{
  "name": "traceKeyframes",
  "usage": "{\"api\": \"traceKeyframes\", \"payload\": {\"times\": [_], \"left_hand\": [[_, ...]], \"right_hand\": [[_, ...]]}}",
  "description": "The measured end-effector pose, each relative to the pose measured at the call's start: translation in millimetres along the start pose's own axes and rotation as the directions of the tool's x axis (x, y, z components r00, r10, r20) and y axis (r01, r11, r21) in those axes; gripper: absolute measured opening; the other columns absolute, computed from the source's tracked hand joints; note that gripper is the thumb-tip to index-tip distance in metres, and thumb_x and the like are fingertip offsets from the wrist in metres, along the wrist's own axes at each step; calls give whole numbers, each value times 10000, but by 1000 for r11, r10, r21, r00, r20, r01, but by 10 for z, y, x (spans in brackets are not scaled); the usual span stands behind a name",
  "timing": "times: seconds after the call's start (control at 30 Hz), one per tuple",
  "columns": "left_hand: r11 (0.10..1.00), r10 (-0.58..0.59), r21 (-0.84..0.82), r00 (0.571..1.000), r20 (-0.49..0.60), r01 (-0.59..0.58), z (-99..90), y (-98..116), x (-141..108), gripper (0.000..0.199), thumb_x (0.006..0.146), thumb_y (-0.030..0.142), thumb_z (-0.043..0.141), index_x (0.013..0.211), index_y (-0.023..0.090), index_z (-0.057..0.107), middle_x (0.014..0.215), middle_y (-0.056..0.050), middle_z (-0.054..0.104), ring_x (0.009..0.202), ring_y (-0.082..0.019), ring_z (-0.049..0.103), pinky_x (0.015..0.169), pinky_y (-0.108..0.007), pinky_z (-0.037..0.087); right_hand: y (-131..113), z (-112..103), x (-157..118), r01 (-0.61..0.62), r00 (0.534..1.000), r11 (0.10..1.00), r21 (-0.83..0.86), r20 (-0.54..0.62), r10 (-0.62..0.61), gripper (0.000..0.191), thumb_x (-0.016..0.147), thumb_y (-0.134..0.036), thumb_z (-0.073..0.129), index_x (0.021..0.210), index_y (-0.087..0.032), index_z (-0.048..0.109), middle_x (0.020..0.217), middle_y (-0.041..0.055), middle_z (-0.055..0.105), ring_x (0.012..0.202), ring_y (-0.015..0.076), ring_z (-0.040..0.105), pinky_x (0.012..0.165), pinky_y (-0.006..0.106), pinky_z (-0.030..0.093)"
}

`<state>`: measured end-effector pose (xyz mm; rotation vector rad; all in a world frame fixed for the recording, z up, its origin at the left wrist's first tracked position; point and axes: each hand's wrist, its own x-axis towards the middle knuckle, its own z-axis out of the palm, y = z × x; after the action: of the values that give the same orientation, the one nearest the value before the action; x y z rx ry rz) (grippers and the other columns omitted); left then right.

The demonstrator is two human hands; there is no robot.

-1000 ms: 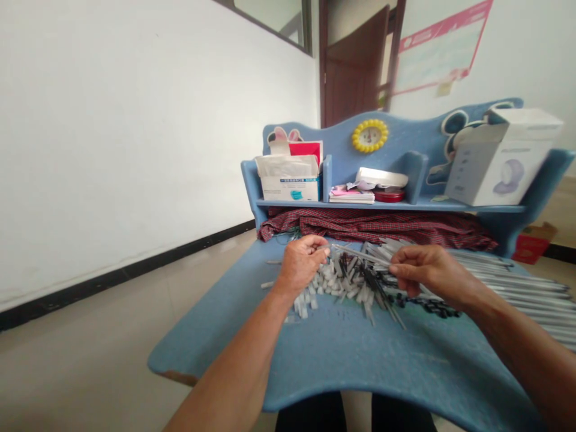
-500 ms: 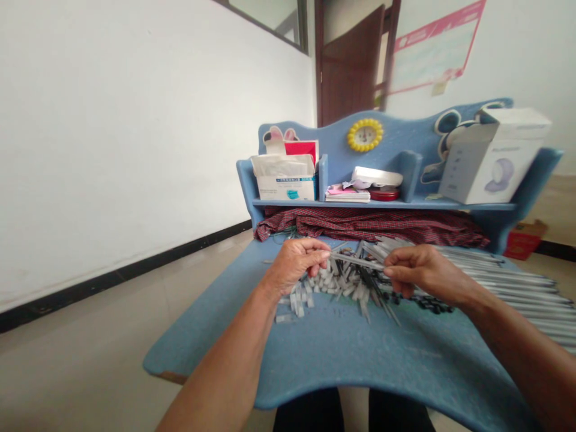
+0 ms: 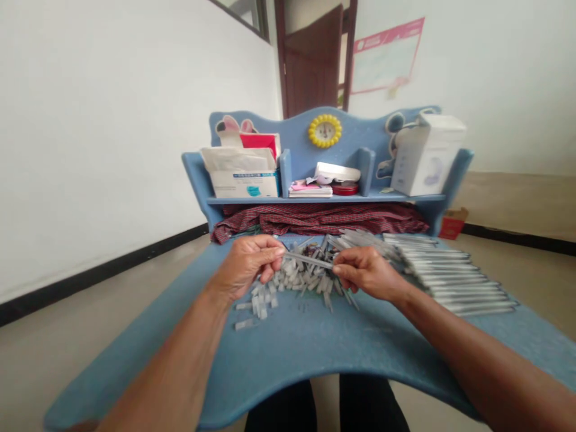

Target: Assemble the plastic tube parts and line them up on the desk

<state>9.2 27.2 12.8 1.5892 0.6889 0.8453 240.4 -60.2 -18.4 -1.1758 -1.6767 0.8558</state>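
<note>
A thin, clear pen-like tube [image 3: 308, 260] is stretched between my two hands above the blue table. My left hand [image 3: 255, 262] pinches its left end, and my right hand [image 3: 365, 271] pinches the other end, slightly lower. Beneath and behind the hands lies a pile of small translucent caps [image 3: 292, 277] mixed with thin dark pieces. Right of the pile, long clear pens with dark tips [image 3: 463, 282] lie side by side in a row. My right hand partly covers the pile's right side.
The blue table [image 3: 288, 342] has a shelf at its back with a mask box [image 3: 245, 183], a white box [image 3: 427, 156], a white case [image 3: 337, 173] and a yellow clock [image 3: 324, 131]. Checked cloth [image 3: 315, 221] is bunched under the shelf.
The view has turned to the right, so the table, shelf and hands appear further left. Both hands still hold the tube at its ends. More of the pen row shows.
</note>
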Motion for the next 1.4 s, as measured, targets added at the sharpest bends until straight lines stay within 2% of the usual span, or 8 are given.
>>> {"api": "traceKeyframes", "payload": {"times": [0.2, 0.33, 0.5, 0.67, 0.77, 0.87, 1.1, 1.4], "left_hand": [[999, 14, 31, 1000, -23, -13, 7, 5, 54, 133, 689, 260, 668, 712, 139, 616, 505, 24, 580, 327, -43, 424, 332, -153, 292], [999, 23, 36, 997, -72, -21, 76, 6, 72, 142, 687, 271, 665, 704, 145, 603, 513, 33, 576, 335, -42, 422, 342, -159, 300], [999, 27, 45, 997, -68, -24, 187, -10, 87, 153, 711, 279, 647, 716, 138, 588, 556, 35, 590, 350, -39, 434, 361, -162, 315], [999, -18, 29, 1000, 22, 17, 302, -39, 59, 182, 739, 302, 612, 822, 141, 597, 620, 22, 627, 383, -53, 469, 400, -179, 358], [996, -82, 24, 991, 106, 80, 346, -38, 34, 294, 748, 339, 605, 969, 147, 583, 680, -6, 656, 422, -72, 507, 436, -195, 388], [995, -89, 48, 990, 105, 85, 347, -37, 29, 365, 731, 373, 626, 1012, 146, 572, 686, -22, 655, 419, -83, 505, 430, -208, 394], [985, -49, 168, 992, 120, 28, 350, -65, 45, 266, 729, 373, 623, 849, 135, 622, 648, -18, 644, 409, -74, 495, 419, -194, 382], [969, -73, 243, 990, 124, 41, 380, -96, 58, 282, 707, 397, 627, 826, 141, 624, 637, -12, 646, 404, -81, 500, 404, -194, 383]], "right_hand": [[56, -4, 75, 19, 1000, 999, -33, -10, -19, 181, 790, -272, 523, 655, -153, 542, 473, -42, 506, 384, 62, 396, 405, 189, 309], [59, -43, 102, 67, 997, 954, -292, -17, -75, 175, 826, -245, 487, 710, -152, 580, 527, -34, 543, 460, 73, 455, 485, 194, 336], [-98, -94, 83, 78, 985, 667, -741, -44, -164, 206, 859, -308, 465, 891, -203, 639, 683, -2, 624, 596, 104, 515, 564, 218, 316], [-319, -132, 38, 81, 991, 503, -860, 15, -134, 226, 867, -275, 432, 927, -206, 639, 752, 25, 657, 663, 133, 554, 576, 227, 305], [-412, -337, -49, 81, 997, 466, -881, 69, -44, 200, 842, -258, 466, 859, -203, 657, 759, 25, 662, 681, 130, 563, 598, 214, 327], [-398, -725, -243, 19, 996, 408, -913, 52, 70, 202, 831, -232, 475, 813, -200, 673, 800, 31, 670, 735, 131, 576, 649, 208, 357], [58, -1614, -922, -206, 970, 216, -955, -169, 175, 256, 847, -266, 445, 876, -207, 693, 907, 68, 658, 799, 158, 594, 698, 238, 409], [325, -1784, -1187, -209, 972, 156, -965, -188, 142, 267, 874, -263, 424, 894, -229, 688, 958, 60, 634, 836, 148, 603, 703, 233, 423]]}}
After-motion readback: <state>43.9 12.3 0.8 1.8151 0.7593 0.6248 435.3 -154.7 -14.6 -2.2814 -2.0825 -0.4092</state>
